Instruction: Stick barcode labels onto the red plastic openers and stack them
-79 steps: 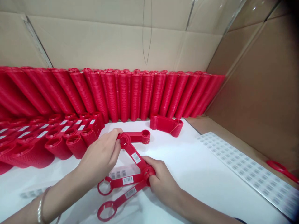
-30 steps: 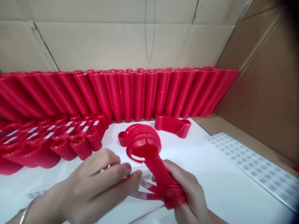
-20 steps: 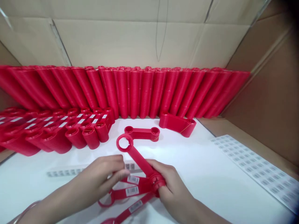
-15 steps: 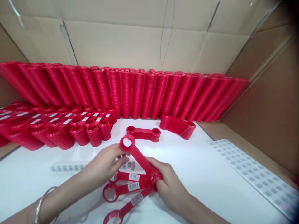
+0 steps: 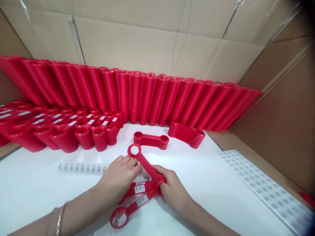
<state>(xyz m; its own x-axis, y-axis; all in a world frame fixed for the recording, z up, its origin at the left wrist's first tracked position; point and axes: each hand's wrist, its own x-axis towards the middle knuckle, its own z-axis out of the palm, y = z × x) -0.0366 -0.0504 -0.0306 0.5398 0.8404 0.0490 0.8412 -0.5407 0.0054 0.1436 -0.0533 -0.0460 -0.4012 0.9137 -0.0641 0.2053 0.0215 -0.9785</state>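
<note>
My right hand (image 5: 175,188) grips several red plastic pieces with ring ends by their overlapping right ends, so that they fan out to the left. The top red piece (image 5: 147,165) shows no label on its bar. Lower ones carry white barcode stickers (image 5: 142,200). My left hand (image 5: 120,175) is closed just left of the fan, its fingers curled in under the top ring; whatever the fingertips hold is hidden. A strip of barcode labels (image 5: 82,167) lies on the white table, passing behind my left hand.
A small red stack (image 5: 150,140) and a larger banded stack (image 5: 185,132) lie beyond my hands. Labelled red stacks (image 5: 83,136) stand at left. A tall row of red stacks (image 5: 147,98) lines the cardboard wall. A label sheet (image 5: 265,190) lies at right.
My left hand has moved right and turned, its fingers now curled in closer to the fan. Several lower pieces have bunched together. My right hand keeps its grip.
</note>
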